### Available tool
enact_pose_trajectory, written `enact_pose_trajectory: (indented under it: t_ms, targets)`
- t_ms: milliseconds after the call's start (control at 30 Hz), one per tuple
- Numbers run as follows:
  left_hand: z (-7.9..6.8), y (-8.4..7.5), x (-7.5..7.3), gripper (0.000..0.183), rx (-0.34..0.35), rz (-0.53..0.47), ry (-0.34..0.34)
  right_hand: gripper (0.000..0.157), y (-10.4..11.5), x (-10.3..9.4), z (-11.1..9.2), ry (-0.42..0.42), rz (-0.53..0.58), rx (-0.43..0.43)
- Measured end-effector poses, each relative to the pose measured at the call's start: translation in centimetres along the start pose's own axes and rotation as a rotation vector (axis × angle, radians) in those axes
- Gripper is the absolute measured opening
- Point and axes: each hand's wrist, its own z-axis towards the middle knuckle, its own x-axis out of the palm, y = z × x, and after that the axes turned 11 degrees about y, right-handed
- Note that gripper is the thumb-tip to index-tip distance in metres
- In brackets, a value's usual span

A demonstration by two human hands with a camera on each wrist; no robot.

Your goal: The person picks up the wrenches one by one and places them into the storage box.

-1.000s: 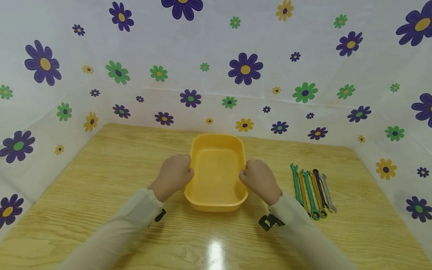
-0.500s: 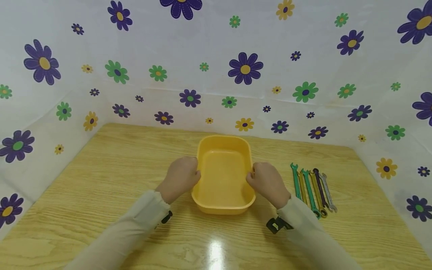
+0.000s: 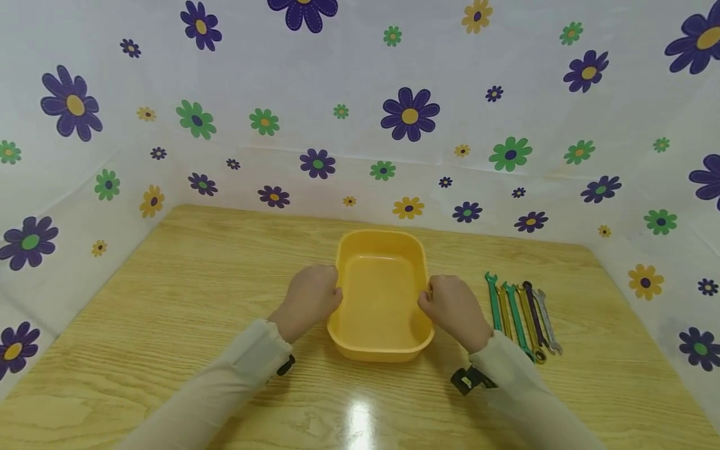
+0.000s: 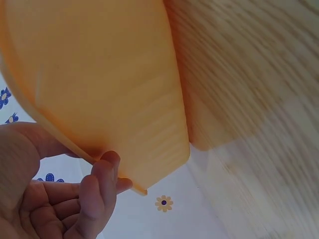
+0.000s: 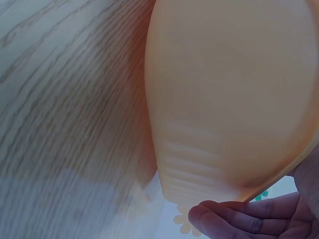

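Yellow rectangular plastic tub with rounded corners (image 3: 385, 306) at mid-bench, between the hands; cannot tell whether its base touches the pale wood-grain bench (image 3: 225, 262). Left hand (image 3: 310, 299) pinches the tub's left rim between thumb and curled fingers; right hand (image 3: 457, 309) grips the right rim likewise, its fingers bent under the edge. Just beyond the right hand: slim metal wrenches in green, gold, dark and silver (image 3: 516, 312), lying side by side.
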Motion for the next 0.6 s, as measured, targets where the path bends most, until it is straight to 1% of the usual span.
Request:
enact_pose_trajectory:
  t_ms: [200, 367, 500, 600]
  targets:
    - [0.09, -0.3, 0.12, 0.018, 0.001, 0.003, 0.008, 0.023, -0.26, 0.05, -0.13, 0.003, -0.006, 0.007]
    - [0.07, -0.46, 0.22, 0.017, 0.006, 0.013, 0.0, 0.022, -0.38, 0.06, -0.21, 0.006, -0.002, 0.008]
    - [-0.07, -0.6, 0.21, 0.017, 0.004, 0.003, 0.002, 0.022, -0.49, 0.12, -0.24, 0.014, 0.003, 0.012]
    - [-0.12, -0.62, 0.3, 0.016, 0.007, -0.001, -0.008, 0.022, -0.57, 0.17, -0.26, 0.022, 0.004, 0.02]
